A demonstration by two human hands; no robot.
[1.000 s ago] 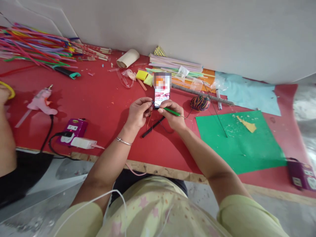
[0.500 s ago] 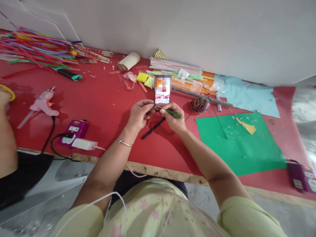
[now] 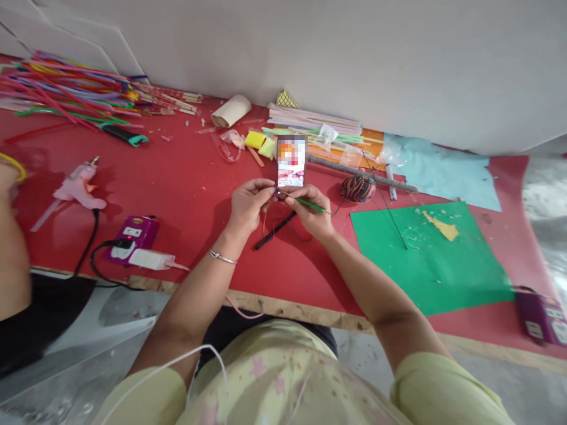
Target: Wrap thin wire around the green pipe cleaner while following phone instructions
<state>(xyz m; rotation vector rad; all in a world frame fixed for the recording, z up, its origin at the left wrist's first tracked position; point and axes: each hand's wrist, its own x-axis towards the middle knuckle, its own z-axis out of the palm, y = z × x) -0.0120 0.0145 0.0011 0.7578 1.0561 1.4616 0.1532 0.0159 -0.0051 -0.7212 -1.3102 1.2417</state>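
My right hand (image 3: 313, 208) is closed on a crochet hook (image 3: 311, 204) with a green handle, its thin metal tip pointing left. Thumb and forefinger of my left hand (image 3: 250, 203) pinch a small dark bit of yarn right at the hook's tip. From there a strand runs off to a multicoloured ball of yarn (image 3: 358, 189) lying to the right. Just beyond my fingers a phone (image 3: 291, 171) stands with its screen lit. Under my hands a black stick (image 3: 274, 231) lies slantwise on the red table (image 3: 195, 195).
To the left are a pink glue gun (image 3: 80, 185) and a purple power strip (image 3: 136, 233). Pipe cleaners (image 3: 66, 88), a cardboard tube (image 3: 231, 111) and straws (image 3: 316, 118) line the back. A green sheet (image 3: 425, 260) covers the right side. Someone's arm (image 3: 13, 236) shows at the left edge.
My fingers have shifted only slightly around the hook's tip. Nothing else on the table has visibly moved.
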